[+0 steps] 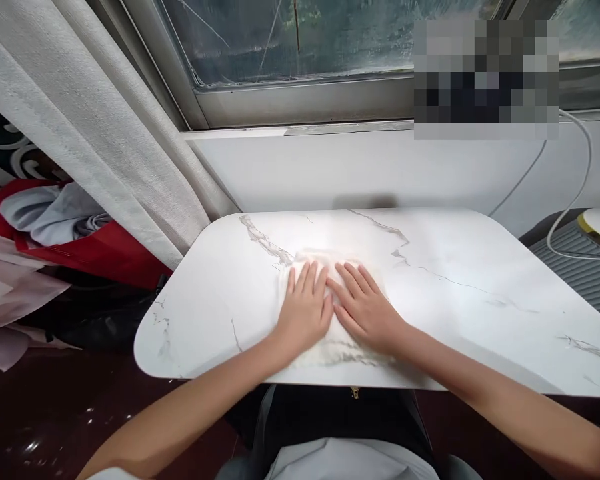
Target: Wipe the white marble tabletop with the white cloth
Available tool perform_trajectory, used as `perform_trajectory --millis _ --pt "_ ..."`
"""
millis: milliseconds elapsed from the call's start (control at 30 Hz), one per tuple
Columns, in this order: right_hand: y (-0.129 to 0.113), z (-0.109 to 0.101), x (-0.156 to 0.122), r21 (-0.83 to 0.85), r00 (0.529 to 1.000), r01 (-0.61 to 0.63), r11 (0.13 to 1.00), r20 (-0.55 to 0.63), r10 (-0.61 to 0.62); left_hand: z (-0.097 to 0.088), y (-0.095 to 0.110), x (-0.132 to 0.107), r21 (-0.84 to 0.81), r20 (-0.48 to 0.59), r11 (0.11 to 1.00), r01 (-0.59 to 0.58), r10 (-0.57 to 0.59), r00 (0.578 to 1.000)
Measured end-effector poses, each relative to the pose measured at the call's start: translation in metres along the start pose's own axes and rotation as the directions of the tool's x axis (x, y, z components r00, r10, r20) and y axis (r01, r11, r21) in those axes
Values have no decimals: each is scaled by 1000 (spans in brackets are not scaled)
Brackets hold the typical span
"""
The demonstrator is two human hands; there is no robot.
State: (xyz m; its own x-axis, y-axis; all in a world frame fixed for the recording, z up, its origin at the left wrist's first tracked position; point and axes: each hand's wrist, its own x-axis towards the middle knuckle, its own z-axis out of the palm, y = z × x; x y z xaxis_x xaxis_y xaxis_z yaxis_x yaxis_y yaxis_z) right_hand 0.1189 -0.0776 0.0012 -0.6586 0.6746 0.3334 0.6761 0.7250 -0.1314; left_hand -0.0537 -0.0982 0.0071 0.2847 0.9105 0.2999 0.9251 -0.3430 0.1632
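Note:
A white cloth (330,350) lies flat on the white marble-patterned table (455,300), near its front edge. My left hand (304,308) rests palm down on the cloth with its fingers stretched out. Beside it my right hand (363,305) also lies flat on the cloth, fingers spread, its thumb touching the left hand. Neither hand grips anything. The cloth's far edge sits just beyond my fingertips and most of its middle is hidden under my hands.
A pale curtain (95,133) hangs at the left, beside a window (300,40) behind the table. A red bag (80,247) with clothes lies on the floor at left. White cables (575,193) run down the wall at right, near a grey ribbed surface (580,267).

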Motion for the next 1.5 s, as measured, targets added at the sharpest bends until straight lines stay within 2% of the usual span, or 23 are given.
perform_trajectory --millis 100,200,267,367,467,567,667,767,900,1000,1133,1333,1500 --pt "-13 -14 -29 36 999 17 999 29 -18 -4 23 -29 -2 -11 999 -46 46 999" --pt "-16 -27 -49 69 999 32 997 34 -35 -4 42 -45 -6 -30 998 -56 56 998" --pt "-12 -33 -57 72 998 41 997 36 -44 -3 51 -47 -15 -18 998 -61 61 998" --pt "-1 -34 -64 52 999 35 998 39 -37 -2 55 -37 -45 38 995 -92 94 995" --pt "15 -26 -62 14 999 -17 1000 47 17 1 48 -12 -89 88 986 -140 148 985" --pt "37 -11 -46 -16 991 -109 994 71 110 8 37 24 -130 113 976 -173 188 976" --pt "66 0 -12 -29 966 -217 976 139 219 19 24 67 -144 116 979 -144 161 980" --pt "96 4 33 -22 920 -336 942 207 333 31 12 113 -137 82 986 -96 108 991" --pt "127 7 84 4 888 -440 898 150 435 46 1 166 -113 9 993 -26 28 1000" --pt "143 11 105 42 870 -491 870 71 488 54 -3 196 -102 -15 995 20 -22 1000" --pt "162 13 116 60 855 -517 854 -21 519 63 1 220 -77 -19 995 61 -62 998" --pt "196 9 115 -28 888 -459 888 -32 458 75 18 239 -27 -35 994 102 -103 994" --pt "204 7 107 -95 849 -529 843 -76 524 79 31 246 -18 -6 996 90 -91 996"
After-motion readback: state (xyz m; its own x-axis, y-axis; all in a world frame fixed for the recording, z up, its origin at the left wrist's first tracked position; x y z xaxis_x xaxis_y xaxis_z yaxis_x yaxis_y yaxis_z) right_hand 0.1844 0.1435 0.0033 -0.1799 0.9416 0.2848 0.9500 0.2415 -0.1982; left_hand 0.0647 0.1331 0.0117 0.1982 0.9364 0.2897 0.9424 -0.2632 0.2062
